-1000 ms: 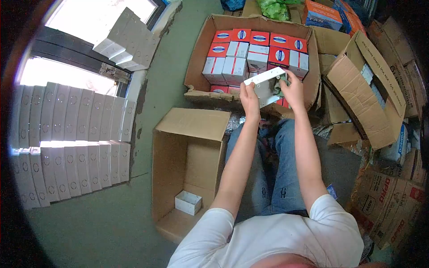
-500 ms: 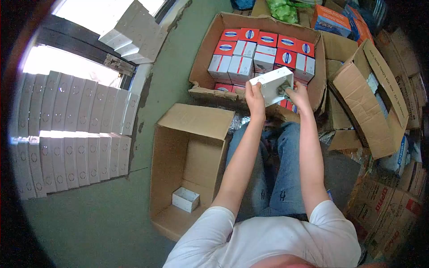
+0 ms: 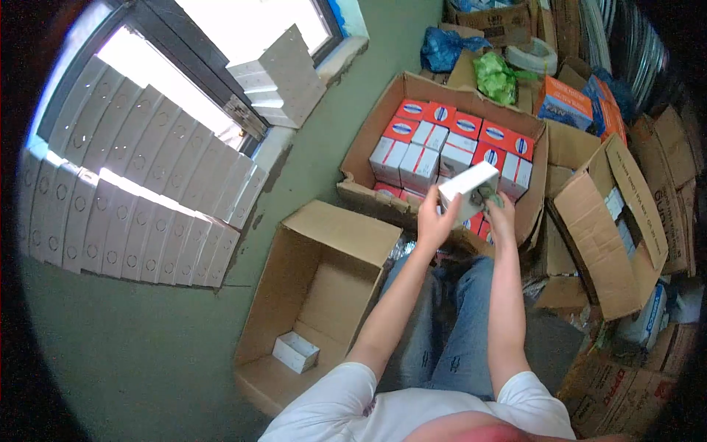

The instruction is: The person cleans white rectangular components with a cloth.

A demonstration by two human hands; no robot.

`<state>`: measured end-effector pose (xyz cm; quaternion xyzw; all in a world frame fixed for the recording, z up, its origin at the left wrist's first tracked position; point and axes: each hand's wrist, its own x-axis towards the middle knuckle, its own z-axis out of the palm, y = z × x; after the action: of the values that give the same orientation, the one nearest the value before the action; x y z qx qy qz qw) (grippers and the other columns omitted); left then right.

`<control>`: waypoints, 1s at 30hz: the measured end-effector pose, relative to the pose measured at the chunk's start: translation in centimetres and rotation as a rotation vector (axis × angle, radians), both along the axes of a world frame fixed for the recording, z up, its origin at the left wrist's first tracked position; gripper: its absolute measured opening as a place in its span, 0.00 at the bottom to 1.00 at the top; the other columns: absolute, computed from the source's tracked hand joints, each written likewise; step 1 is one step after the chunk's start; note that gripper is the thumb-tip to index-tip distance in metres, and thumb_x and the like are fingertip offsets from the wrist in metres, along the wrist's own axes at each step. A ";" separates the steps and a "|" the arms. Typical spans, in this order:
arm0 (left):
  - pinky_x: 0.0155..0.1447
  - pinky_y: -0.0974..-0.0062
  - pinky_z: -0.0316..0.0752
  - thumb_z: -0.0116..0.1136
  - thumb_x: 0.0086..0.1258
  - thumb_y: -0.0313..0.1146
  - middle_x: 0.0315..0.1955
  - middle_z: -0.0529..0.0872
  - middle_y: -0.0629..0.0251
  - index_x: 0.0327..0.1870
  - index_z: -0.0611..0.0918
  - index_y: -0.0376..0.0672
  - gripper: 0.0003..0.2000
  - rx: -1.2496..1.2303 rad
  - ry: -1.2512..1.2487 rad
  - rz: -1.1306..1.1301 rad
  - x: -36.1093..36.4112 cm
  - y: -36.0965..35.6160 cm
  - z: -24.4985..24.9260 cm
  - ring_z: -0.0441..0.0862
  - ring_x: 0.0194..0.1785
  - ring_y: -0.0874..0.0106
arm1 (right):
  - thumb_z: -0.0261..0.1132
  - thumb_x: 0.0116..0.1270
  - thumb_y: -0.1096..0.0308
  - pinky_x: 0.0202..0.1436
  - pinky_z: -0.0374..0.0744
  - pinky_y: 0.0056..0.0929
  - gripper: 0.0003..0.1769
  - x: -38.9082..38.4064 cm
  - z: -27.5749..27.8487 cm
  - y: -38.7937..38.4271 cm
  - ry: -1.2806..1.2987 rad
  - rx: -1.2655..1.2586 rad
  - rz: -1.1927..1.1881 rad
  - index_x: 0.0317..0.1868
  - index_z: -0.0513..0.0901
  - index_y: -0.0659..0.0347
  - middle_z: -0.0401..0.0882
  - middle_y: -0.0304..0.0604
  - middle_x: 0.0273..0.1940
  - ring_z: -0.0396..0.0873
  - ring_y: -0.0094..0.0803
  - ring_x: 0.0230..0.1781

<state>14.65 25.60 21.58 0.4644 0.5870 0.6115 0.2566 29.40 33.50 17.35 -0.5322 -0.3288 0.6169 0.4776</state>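
Observation:
My left hand (image 3: 437,221) grips the near left edge of a white electrical box (image 3: 471,181), its thumb up along the side. The box is tilted, its open side turned to the right. My right hand (image 3: 502,216) has its fingers closed on a grey-green crumpled cloth (image 3: 484,196) at the box's open side; part of the cloth is inside. Both hands are over the near edge of a cardboard carton (image 3: 368,193) filled with red-and-white packages (image 3: 420,163).
Left of my legs stands an opened carton (image 3: 339,225) with one small white box (image 3: 296,352) in it. Similar white boxes (image 3: 132,184) are stacked in rows by the window, and more (image 3: 283,82) on the sill. A flapped carton (image 3: 600,228) stands at right.
My view has tilted and shifted, so the scene sits lower. The white box has turned in my hands, showing more of its outer face. The cloth stays at its open side.

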 end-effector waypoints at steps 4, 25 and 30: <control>0.47 0.70 0.75 0.61 0.64 0.36 0.39 0.83 0.50 0.52 0.75 0.38 0.18 -0.072 0.378 -0.041 -1.5 -3.0 4.5 0.82 0.43 0.63 | 0.55 0.55 0.83 0.61 0.70 0.29 0.25 0.0 0.7 0.3 -0.438 0.370 0.095 0.56 0.77 0.66 0.78 0.49 0.55 0.75 0.32 0.56; 0.45 0.71 0.82 0.66 0.57 0.35 0.40 0.81 0.62 0.49 0.81 0.49 0.17 0.449 1.755 0.357 -19.9 0.0 30.5 0.82 0.44 0.65 | 0.61 0.61 0.69 0.46 0.77 0.39 0.22 -3.5 2.0 -1.9 -0.535 0.639 -0.033 0.57 0.74 0.59 0.82 0.54 0.44 0.81 0.46 0.45; 0.44 0.72 0.81 0.63 0.61 0.36 0.41 0.81 0.63 0.48 0.82 0.47 0.14 0.337 1.746 0.523 -26.8 4.4 33.4 0.83 0.38 0.67 | 0.62 0.54 0.68 0.49 0.77 0.43 0.25 -6.5 1.8 -4.6 -0.705 0.739 0.442 0.56 0.77 0.55 0.81 0.57 0.45 0.79 0.51 0.46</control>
<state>-12.10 30.04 54.95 0.6442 0.5616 0.1606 -0.4937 22.85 28.92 19.15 -0.4218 -0.7671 0.3304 0.3527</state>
